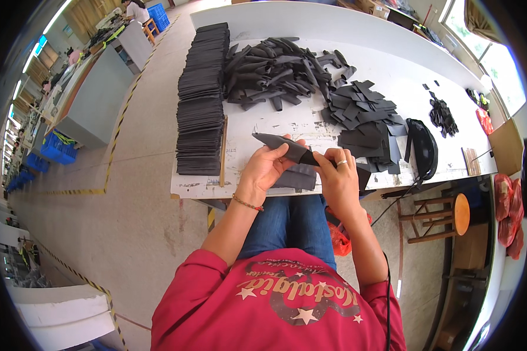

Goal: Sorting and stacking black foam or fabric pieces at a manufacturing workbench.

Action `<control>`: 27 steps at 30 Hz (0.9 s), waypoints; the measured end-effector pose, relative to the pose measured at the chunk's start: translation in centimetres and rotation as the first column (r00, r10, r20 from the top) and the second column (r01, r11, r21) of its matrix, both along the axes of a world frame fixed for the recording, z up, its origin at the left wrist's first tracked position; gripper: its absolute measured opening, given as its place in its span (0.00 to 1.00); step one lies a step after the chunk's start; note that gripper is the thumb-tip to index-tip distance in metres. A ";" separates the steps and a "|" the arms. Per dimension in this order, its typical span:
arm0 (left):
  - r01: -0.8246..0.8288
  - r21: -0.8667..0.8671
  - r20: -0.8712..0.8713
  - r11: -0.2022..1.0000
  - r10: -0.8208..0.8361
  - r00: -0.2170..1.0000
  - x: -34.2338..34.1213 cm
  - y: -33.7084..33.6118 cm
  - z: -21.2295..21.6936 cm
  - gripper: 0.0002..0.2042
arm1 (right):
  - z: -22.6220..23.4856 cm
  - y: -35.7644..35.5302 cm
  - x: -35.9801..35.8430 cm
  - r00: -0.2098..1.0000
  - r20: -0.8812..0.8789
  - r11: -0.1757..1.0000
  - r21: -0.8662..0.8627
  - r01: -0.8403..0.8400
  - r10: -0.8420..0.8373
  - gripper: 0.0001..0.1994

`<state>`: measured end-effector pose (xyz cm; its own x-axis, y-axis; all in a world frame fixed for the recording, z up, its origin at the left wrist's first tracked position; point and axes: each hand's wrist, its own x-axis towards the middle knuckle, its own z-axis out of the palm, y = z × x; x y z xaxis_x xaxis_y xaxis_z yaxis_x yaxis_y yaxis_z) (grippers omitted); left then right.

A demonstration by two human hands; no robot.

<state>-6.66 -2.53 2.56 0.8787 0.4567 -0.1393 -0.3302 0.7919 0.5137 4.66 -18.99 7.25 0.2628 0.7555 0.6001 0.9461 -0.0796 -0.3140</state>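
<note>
Both hands meet just above the near edge of the white tabletop point(310, 126), gripping one dark grey strip point(284, 146) between them. The left hand point(266, 167) is curled around the strip's middle, thumb on top, with the strip's pointed end sticking out toward ten o'clock. The right hand point(339, 175), wearing a ring, pinches the strip's other end at about three o'clock from the left hand, fingers closed over it. Under the hands lies a small grey pile point(298, 177) at the tabletop's edge. At nine o'clock from the hands a tall stack point(202, 99) of dark sheets runs along the tabletop's left side, with a wooden stick point(223, 151) lying just beside it. At twelve o'clock sits a loose heap point(281, 70) of curled strips, and at two o'clock a spread of flat cut pieces point(366, 120). A black coil point(423, 147) rests at three o'clock, near a wooden stool point(445, 216) standing beyond the tabletop's edge.
</note>
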 end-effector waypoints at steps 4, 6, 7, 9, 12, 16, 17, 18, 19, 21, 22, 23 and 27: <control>0.001 0.007 0.000 1.000 -0.001 1.000 0.1 -0.4 0.3 0.15 | -0.7 0.1 0.0 0.992 0.129 1.000 -0.002 0.015 -0.014 0.18; 0.005 0.025 -0.002 1.000 -0.005 1.000 0.1 -0.5 0.3 0.16 | -0.7 0.3 -0.2 0.989 0.144 1.000 -0.007 0.017 -0.015 0.17; 0.011 0.043 -0.006 0.999 -0.011 1.000 0.0 -0.6 0.3 0.17 | -0.6 0.5 -0.4 0.990 0.137 1.000 0.004 0.030 -0.030 0.19; -0.027 0.092 -0.017 0.995 0.029 0.999 0.1 -1.3 0.6 0.19 | -0.6 0.8 -0.8 0.990 0.131 0.999 0.017 0.040 -0.042 0.21; -0.104 0.202 -0.036 0.974 0.113 0.993 -0.1 -2.3 1.6 0.21 | -1.0 0.7 -1.4 0.998 0.029 0.998 0.034 0.056 -0.057 0.24; -0.240 0.264 0.061 0.934 0.232 0.971 0.1 -3.9 2.8 0.21 | -2.1 0.7 -2.0 0.970 -0.242 0.991 0.118 0.063 -0.033 0.27; -0.243 0.264 0.061 0.933 0.236 0.970 0.5 -4.0 2.3 0.21 | -2.2 0.8 -2.3 0.945 -0.327 0.987 0.150 0.051 0.001 0.27; -0.204 0.200 0.112 0.958 0.184 0.976 1.0 -3.9 1.2 0.21 | -2.7 1.2 -2.6 0.945 -0.328 0.988 0.152 0.043 0.009 0.27; -0.160 0.138 0.167 0.977 0.136 0.977 1.6 -4.0 0.1 0.21 | -3.2 1.7 -3.0 0.963 -0.267 0.986 0.165 0.009 0.036 0.25; -0.170 0.096 0.182 0.981 0.150 0.972 2.3 -4.7 -0.5 0.18 | -3.4 2.2 -3.1 0.977 -0.204 0.983 0.179 -0.027 0.064 0.24; -0.203 0.104 0.150 0.974 0.186 0.971 2.4 -4.7 -0.9 0.16 | -3.2 2.2 -3.0 0.981 -0.189 0.987 0.160 -0.013 0.043 0.24; -0.235 0.114 0.117 0.965 0.222 0.968 2.4 -4.5 -1.0 0.14 | -3.2 2.2 -2.9 0.984 -0.175 0.990 0.143 0.002 0.023 0.24; -0.259 0.204 0.085 0.944 0.246 0.965 1.7 -3.9 -0.6 0.10 | -4.0 -0.2 -2.4 0.971 -0.231 0.998 0.025 -0.057 0.061 0.20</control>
